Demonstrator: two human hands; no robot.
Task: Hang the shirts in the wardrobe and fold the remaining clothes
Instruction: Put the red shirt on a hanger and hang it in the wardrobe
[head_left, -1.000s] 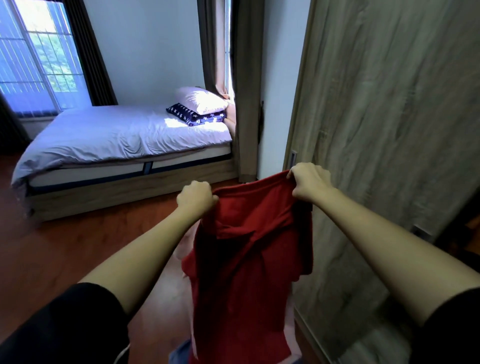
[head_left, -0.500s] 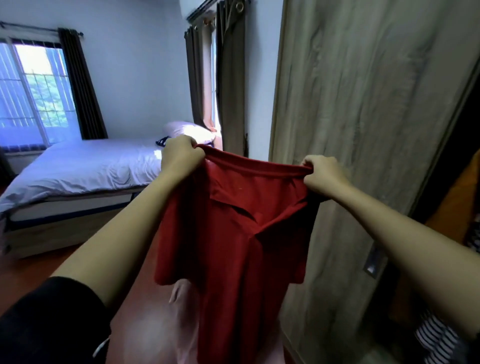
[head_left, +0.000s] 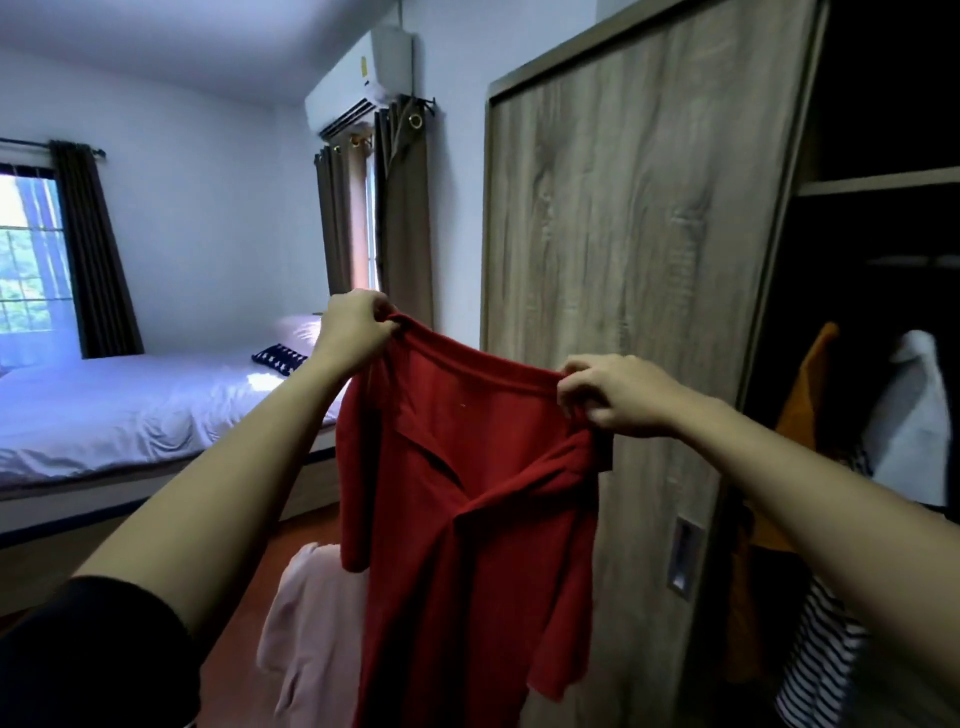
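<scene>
A bedroom with pale walls. Both hands hold a red shirt (head_left: 467, 519) up at chest height in front of the wardrobe (head_left: 623, 312). The left hand (head_left: 353, 327) has its fingers clamped on one shoulder of the shirt, the right hand (head_left: 618, 395) pinches the other shoulder, and the cloth between them is pulled taut along the top edge. The collar folds open below that edge and the body hangs straight down.

The wardrobe's wood-grain sliding door (head_left: 649, 234) is shut on the left part, with a recessed handle (head_left: 683, 556) low on it. To its right the interior is open and dark, with a shelf (head_left: 883, 182) above and hanging clothes below: something orange (head_left: 805, 395), something white (head_left: 914, 431), and a striped piece (head_left: 821, 649) lower down.

Behind the shirt lies a pink garment (head_left: 306, 623), probably on the reddish-brown floor (head_left: 291, 540), though its support is hidden. A bed (head_left: 130, 415) with white sheets stands at left, pillows (head_left: 291, 343) at its head. Dark curtains (head_left: 405, 218) frame a narrow window, an air conditioner (head_left: 363, 78) is mounted above, and a second window (head_left: 31, 265) is at far left.
</scene>
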